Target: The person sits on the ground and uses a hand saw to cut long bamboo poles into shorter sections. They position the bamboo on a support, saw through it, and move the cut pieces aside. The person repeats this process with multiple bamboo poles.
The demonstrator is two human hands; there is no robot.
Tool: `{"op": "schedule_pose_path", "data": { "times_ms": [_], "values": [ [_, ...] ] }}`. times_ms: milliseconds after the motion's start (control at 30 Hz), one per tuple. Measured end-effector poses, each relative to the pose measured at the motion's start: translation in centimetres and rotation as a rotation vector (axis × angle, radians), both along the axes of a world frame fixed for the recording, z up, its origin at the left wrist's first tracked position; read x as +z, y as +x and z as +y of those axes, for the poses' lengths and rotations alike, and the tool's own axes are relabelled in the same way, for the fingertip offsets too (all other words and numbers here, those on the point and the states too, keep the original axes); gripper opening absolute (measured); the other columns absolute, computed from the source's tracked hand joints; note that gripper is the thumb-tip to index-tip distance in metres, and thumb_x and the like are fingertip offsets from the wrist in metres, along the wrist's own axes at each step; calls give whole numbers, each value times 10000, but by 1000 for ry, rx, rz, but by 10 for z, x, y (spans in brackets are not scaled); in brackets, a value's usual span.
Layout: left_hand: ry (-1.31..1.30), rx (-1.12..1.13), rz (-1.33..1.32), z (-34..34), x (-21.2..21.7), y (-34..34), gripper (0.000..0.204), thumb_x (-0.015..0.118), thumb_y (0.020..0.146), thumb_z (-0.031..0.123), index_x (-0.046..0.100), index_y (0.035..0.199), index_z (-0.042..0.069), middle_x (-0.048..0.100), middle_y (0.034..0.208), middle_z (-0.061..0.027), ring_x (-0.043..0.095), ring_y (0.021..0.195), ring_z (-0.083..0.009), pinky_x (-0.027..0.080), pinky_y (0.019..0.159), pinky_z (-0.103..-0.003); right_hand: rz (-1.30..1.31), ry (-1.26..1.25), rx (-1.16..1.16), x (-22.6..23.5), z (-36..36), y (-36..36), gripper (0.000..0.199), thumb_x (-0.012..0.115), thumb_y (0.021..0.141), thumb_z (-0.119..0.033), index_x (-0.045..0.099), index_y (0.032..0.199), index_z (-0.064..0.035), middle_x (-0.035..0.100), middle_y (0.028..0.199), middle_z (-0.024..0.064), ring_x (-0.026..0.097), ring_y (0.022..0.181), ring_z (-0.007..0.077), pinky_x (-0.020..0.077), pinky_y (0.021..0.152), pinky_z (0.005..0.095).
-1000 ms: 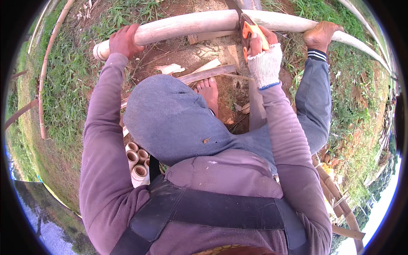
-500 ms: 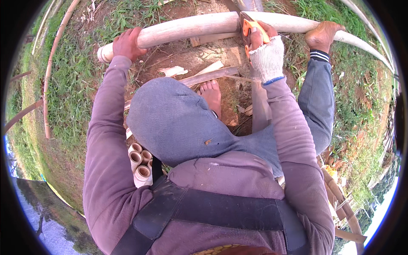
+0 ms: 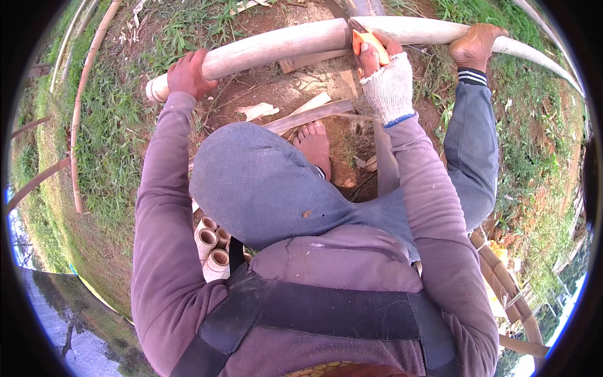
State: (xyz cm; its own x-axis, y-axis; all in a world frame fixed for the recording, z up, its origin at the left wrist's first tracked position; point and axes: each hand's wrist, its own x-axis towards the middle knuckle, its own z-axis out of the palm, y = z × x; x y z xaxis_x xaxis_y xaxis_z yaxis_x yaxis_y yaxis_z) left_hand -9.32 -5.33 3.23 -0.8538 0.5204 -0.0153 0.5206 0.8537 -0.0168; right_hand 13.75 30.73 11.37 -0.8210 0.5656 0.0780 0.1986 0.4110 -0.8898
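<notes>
A pale bamboo pole (image 3: 282, 45) lies across the far side of the view. My left hand (image 3: 190, 74) is wrapped over it near its left end. My right hand (image 3: 379, 55), in a white knit glove that leaves the fingers bare, is closed round the orange handle of a handsaw (image 3: 362, 41). The saw's dark blade crosses the pole beside a joint; most of the blade is hidden, and I cannot tell how deep it sits. My bare right foot (image 3: 475, 44) presses on the pole to the right of the saw.
Short cut bamboo tubes (image 3: 217, 259) stand by my left side. My other bare foot (image 3: 312, 146) is on the soil beside split bamboo strips (image 3: 308, 117) and pale scraps (image 3: 257, 111). A long thin pole (image 3: 78, 125) lies on the grass at left, and more bamboo (image 3: 509, 286) lies at right.
The saw handle and my right hand have shifted slightly nearer to me along the cut. My left hand and right foot keep their places on the pole. The whole view has tilted a little.
</notes>
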Motion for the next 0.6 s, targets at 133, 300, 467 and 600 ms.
{"op": "schedule_pose_path", "data": {
  "times_ms": [133, 300, 467, 600],
  "values": [
    [-24, 15, 1, -9, 5, 4, 790, 949, 669, 368, 620, 1372, 219, 709, 1332, -66, 670, 1270, -311, 497, 1089, -515, 90, -10, 45, 16, -19, 75, 450, 640, 1073, -255, 571, 1404, 43, 707, 1220, 223, 718, 1097, 306, 556, 983, 401],
    [-6, 6, -17, -8, -2, 4, 767, 909, 691, 356, 627, 1387, 202, 708, 1331, -80, 664, 1264, -336, 495, 1091, -507, 7, -93, 40, 15, -20, 209, 550, 620, 1082, -345, 517, 1456, 45, 658, 1325, 225, 701, 1178, 287, 549, 1027, 392],
    [-12, -4, -15, 3, 2, 0, 775, 914, 683, 354, 624, 1386, 202, 707, 1338, -74, 661, 1274, -330, 493, 1097, -507, 56, 47, -12, -6, 1, 14, 386, 684, 1046, -190, 632, 1350, 42, 718, 1158, 225, 726, 1063, 306, 562, 931, 388],
    [-31, 17, -23, -9, 9, 4, 795, 920, 680, 359, 619, 1400, 203, 704, 1346, -72, 658, 1281, -326, 487, 1107, -507, 9, 51, 44, 25, -15, 61, 397, 668, 1055, -175, 604, 1381, 42, 731, 1149, 196, 725, 1071, 292, 559, 947, 379]
  ]
}}
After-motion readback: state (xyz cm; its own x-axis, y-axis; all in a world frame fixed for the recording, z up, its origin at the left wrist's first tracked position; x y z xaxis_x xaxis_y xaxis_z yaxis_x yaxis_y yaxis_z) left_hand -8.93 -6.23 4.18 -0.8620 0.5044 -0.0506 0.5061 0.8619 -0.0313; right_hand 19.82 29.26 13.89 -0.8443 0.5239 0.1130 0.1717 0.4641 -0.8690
